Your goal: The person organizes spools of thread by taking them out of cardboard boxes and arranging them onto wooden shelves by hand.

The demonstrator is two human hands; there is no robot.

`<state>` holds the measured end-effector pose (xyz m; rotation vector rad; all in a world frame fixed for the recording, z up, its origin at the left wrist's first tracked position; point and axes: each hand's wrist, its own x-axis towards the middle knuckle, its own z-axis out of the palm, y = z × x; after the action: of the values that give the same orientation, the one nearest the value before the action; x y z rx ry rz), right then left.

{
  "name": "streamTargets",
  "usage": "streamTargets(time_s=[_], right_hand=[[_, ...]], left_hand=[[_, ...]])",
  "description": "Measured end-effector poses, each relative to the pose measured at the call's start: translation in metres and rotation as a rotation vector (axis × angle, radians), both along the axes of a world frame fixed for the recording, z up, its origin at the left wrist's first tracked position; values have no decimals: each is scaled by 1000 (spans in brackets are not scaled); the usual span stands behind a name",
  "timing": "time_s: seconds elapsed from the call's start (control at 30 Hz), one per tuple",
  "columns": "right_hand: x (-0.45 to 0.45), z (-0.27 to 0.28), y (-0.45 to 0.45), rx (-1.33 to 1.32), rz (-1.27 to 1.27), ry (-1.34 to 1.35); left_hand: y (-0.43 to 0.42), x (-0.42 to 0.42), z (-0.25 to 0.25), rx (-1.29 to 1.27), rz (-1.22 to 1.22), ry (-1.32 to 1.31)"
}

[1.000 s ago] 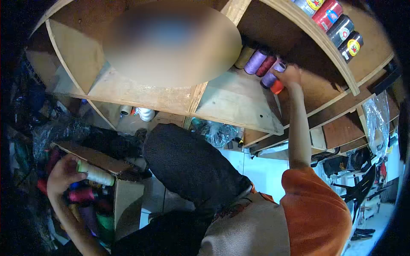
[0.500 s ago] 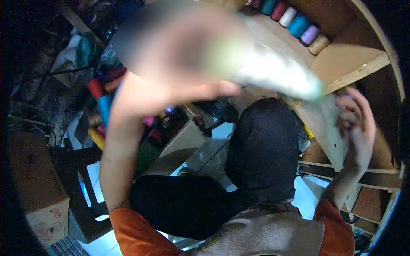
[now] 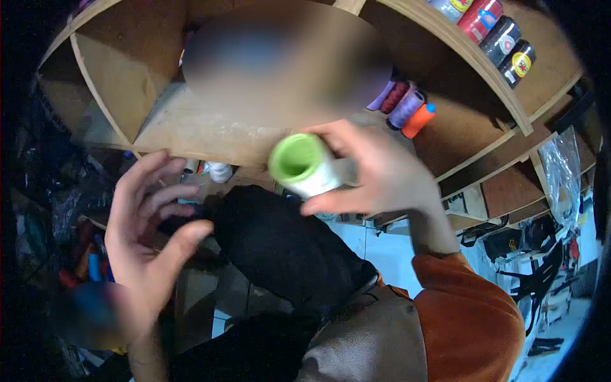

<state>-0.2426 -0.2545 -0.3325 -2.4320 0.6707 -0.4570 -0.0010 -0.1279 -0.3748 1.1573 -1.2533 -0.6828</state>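
Note:
My right hand (image 3: 388, 169) is closed around a white spool (image 3: 321, 181), apparently a thread cone. Its hollow bright green end (image 3: 298, 156) faces toward me and to the left. The thumb lies below the spool and the fingers wrap over its far side, partly hidden. Left of the spool, my left hand (image 3: 146, 223) is raised with fingers spread and slightly curved, holding nothing. A gap separates it from the spool. Both hands are in front of a wooden shelf (image 3: 210, 140), above my dark-clothed legs (image 3: 280, 248).
Purple and dark red thread spools (image 3: 405, 107) and an orange spool (image 3: 420, 121) stand in a shelf compartment. Several larger spools (image 3: 499, 41) sit higher at right. A white spool (image 3: 219, 172) is below the shelf edge. Clear plastic (image 3: 563, 172) hangs at right. Blurred patches hide some areas.
The view has turned right toward the shelf. The white spool, earlier blurred by my left hand, is now in my right hand, which was empty. My left hand has come down and opened.

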Motion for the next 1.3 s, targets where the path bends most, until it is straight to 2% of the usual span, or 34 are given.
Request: streamTargets(time_s=[0.03,0.1,0.17,0.23,0.27,0.37,0.47,0.57,0.63,0.67,0.77,0.9,0.97,1.17,1.2,1.27,1.3], right_hand=[[-22,5,-11,-13,-51,131],[-54,2,-40,158,-77,65],[-87,23,-70,-156,-203,498],[-94,30,-105,-291,-354,738],[-96,30,-120,-358,-428,857],[-93,18,-155,-255,-479,1002],[-90,5,-181,-187,-493,1071],[-85,0,-192,-138,-543,1031],[-92,0,-199,-142,-530,992],[-97,-3,-205,-320,-490,948],[-101,-8,-211,-328,-618,963],[-119,-18,-217,-467,-586,815],[-118,-16,-208,-490,-635,848],[-122,9,-202,-357,-815,690],[-132,9,-207,-427,-762,665],[-118,29,-176,-293,-648,699],[-103,42,-154,-228,-577,713]], left_hand=[[0,6,-6,14,52,-11],[7,43,-15,122,114,-53],[16,81,-32,257,119,7],[31,132,-72,291,199,-227],[40,145,-82,362,245,-242],[89,183,-127,464,452,-893],[115,162,-102,892,199,-736],[141,157,-120,662,288,-1249],[142,150,-109,707,282,-1201],[142,147,-104,726,278,-1176],[147,171,-108,706,297,-1124],[145,186,-102,810,309,-1033],[144,189,-101,770,256,-1150],[125,181,-61,812,237,-959],[126,181,-56,700,269,-1014],[135,183,-40,484,344,-1116],[127,169,-20,431,308,-1009]])
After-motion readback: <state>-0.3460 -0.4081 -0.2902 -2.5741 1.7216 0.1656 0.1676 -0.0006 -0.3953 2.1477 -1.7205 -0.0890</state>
